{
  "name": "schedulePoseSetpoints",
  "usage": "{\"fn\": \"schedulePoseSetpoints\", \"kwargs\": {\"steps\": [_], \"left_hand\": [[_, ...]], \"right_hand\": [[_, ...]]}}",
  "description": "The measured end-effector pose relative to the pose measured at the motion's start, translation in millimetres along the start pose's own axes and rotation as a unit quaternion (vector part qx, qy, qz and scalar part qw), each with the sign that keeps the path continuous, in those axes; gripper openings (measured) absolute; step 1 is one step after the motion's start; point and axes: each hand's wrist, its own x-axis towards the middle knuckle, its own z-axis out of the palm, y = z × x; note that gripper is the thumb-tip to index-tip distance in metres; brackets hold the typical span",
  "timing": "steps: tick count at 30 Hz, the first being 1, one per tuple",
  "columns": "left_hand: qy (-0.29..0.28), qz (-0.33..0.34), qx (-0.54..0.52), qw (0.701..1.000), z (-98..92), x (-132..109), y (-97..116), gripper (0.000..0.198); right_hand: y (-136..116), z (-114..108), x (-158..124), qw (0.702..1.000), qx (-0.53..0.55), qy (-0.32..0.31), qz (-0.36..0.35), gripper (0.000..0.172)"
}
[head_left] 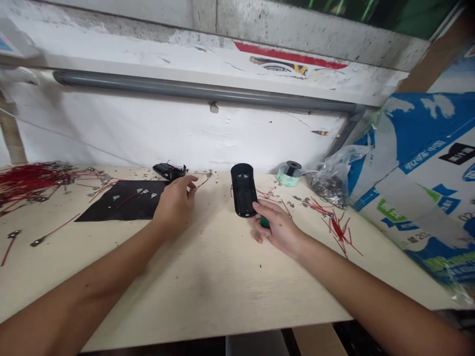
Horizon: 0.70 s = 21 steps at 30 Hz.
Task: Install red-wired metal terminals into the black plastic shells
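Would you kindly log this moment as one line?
left hand: holds thin wire | right hand: holds black casing, hollow side showing | table: black sheet bearing metal tabs

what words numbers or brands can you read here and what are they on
"中国", on the blue and white packaging at right
"20", lower on that packaging; the small mark after it is unclear
"02", at the picture's right edge, cut off
Too small or blurred to read: the packaging's other lettering, the green-printed roll and the torn wall sticker
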Motion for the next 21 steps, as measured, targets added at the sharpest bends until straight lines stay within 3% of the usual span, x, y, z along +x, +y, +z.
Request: {"fn": "schedulePoseSetpoints", "kwargs": {"steps": [4, 7, 11, 16, 18, 21], "left_hand": [[-0.016, -0.121, -0.157, 0.980, 0.9, -2.7, 11.9, 0.028], [-0.049, -0.157, -0.211, 0.964, 2.8, -7.9, 22.9, 0.024], [-0.060, -0.132, -0.255, 0.956, 7.6, -12.9, 30.1, 0.020], [-0.013, -0.022, -0.284, 0.958, 16.1, -16.4, 25.6, 0.015], [0.010, 0.006, -0.305, 0.952, 18.0, -18.0, 23.4, 0.013], [0.040, 0.034, -0.295, 0.954, 18.3, -19.6, 22.2, 0.011]], "right_hand": [[1.6, -0.2, 1.2, 1.000, -0.008, -0.013, -0.007, 0.029], [2.6, -0.4, 1.4, 1.000, -0.010, -0.021, -0.008, 0.028], [4.3, -1.6, 2.5, 1.000, -0.012, -0.026, -0.012, 0.027], [6.2, -1.0, 5.7, 0.997, -0.073, 0.000, -0.034, 0.032], [5.4, -1.3, 5.9, 0.975, -0.190, 0.059, -0.095, 0.031], [2.8, -5.4, 3.4, 0.873, -0.400, 0.134, -0.246, 0.018]]}}
